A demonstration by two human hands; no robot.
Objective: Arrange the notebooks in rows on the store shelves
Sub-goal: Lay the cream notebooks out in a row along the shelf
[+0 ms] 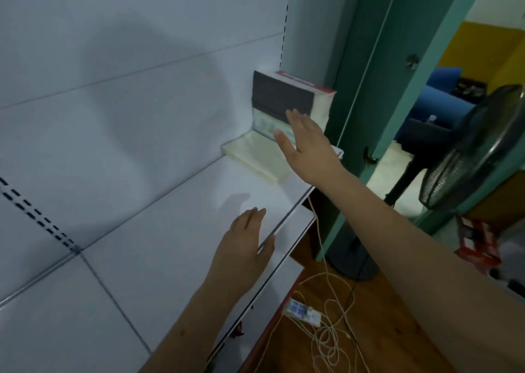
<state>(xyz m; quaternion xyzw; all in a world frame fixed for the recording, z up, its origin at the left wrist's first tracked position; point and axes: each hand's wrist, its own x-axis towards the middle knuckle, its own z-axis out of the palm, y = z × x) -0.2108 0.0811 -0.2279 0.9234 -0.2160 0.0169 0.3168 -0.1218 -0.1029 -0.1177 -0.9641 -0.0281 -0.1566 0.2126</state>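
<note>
Right hand [308, 142]: fingers straight and spread, flat against upright notebooks [284, 96] at 1 o'clock, probably steadying the row. Left hand [244, 244]: open, holding nothing, resting at the shelf [159, 230] front edge, 6 o'clock, likely for support. Flat notebook stack [255, 159] lies just before the upright ones. Surface: white metal shelf. Room: standing fan [477, 151] at 3 o'clock; cables [326, 330] on wooden floor, 5 o'clock.

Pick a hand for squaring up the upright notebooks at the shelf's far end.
Right. The right hand is open at the upright notebooks, above the flat notebook. The left hand rests on the shelf edge, farther away.
</note>
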